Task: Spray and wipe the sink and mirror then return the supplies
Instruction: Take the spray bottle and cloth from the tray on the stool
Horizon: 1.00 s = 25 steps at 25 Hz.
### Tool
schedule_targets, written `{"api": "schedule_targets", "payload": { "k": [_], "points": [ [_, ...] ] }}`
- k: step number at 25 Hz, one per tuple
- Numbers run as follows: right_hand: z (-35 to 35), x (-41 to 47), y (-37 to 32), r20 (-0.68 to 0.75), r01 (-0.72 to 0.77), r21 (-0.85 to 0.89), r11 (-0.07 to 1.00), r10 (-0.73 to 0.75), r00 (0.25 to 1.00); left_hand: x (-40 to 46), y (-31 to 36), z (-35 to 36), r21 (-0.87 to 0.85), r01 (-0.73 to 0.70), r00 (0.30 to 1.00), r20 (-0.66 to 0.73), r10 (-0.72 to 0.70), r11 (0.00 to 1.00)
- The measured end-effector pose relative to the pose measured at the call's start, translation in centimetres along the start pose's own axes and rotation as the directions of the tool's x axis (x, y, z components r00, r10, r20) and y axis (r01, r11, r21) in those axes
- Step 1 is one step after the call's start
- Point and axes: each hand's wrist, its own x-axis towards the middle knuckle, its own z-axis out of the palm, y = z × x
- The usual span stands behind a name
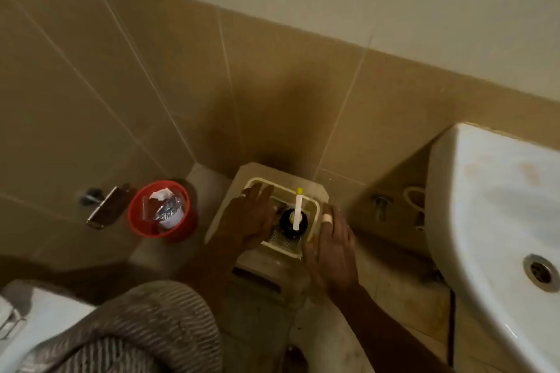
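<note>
the main risk, as i judge it, is knocking over the spray bottle (293, 216): it stands upright in a small basket (315, 209) on top of a stool (260, 260), and both hands are reaching in from opposite sides. a careless brush against its tall white nozzle could tip it out of the basket and onto the floor beside the stool. the basket itself sits near the stool's front edge, so a tug on one rim might slide it off.

the left hand (248, 218) lies spread over the basket's left rim, fingers open and flat, not closed around anything. the right hand (330, 248) is just right of the basket, open too, one finger wrapped in a pale plaster; whether it touches the rim i cannot tell.

the bottle looks dark and round in the body, with a white neck and a yellow tip pointing toward the wall. no cloth is visible. the sink (485, 191) is to the right of the stool, white with faint brownish marks. a red bin (136, 221) stands to the stool's left.
</note>
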Motion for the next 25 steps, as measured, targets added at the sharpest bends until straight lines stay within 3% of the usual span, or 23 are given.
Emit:
{"api": "schedule_targets", "payload": {
  "k": [2, 4, 6, 7, 10, 15, 17, 22, 25],
  "points": [
    [2.0, 1.3, 1.2, 0.041, -0.054, 0.003, 0.999, 0.054, 0.998, 1.6, 0.1, 1.1, -0.077, 0.026, 0.997, 0.068, -0.02, 0.997],
    [4.4, 2.7, 2.3, 0.051, -0.041, -0.039, 0.998, 0.043, 0.998, 3.6, -0.6, 4.2, -0.015, -0.071, 0.991, 0.117, 0.072, 0.997],
    [5.6, 4.5, 2.0, 0.036, -0.028, -0.02, 0.999, 0.028, 0.999, 5.5, -1.3, 6.0, 0.005, -0.079, 0.969, 0.236, 0.075, 0.997],
    [6.2, 5.3, 1.9, 0.017, -0.002, 0.001, 1.0, 0.002, 1.0, 6.4, -1.8, 7.3, 0.007, -0.075, 0.979, 0.191, 0.072, 0.997],
    [7.8, 6.2, 1.7, -0.007, 0.061, 0.069, 0.996, -0.061, 0.998, 7.0, -2.3, 9.7, -0.137, 0.026, 0.963, 0.27, 0.012, 0.99],
    [9.4, 7.1, 1.7, -0.072, 0.039, 0.145, 0.989, -0.029, 0.997, 7.3, -2.4, 11.0, -0.08, 0.012, 0.982, 0.187, 0.003, 0.997],
    [10.0, 8.0, 1.5, -0.065, 0.045, 0.148, 0.988, -0.036, 0.997, 7.8, -2.5, 11.4, -0.144, 0.031, 0.992, 0.128, -0.012, 0.989],
    [9.6, 9.1, 0.4, -0.171, 0.059, 0.386, 0.921, 0.008, 0.985, 7.0, -3.0, 10.0, -0.302, -0.076, 0.991, -0.13, 0.038, 0.95],
    [6.8, 8.4, -2.2, -0.228, 0.109, 0.473, 0.874, 0.002, 0.974, 6.2, -1.1, 4.9, -0.317, -0.05, 0.941, -0.333, -0.062, 0.947]
  ]
}}
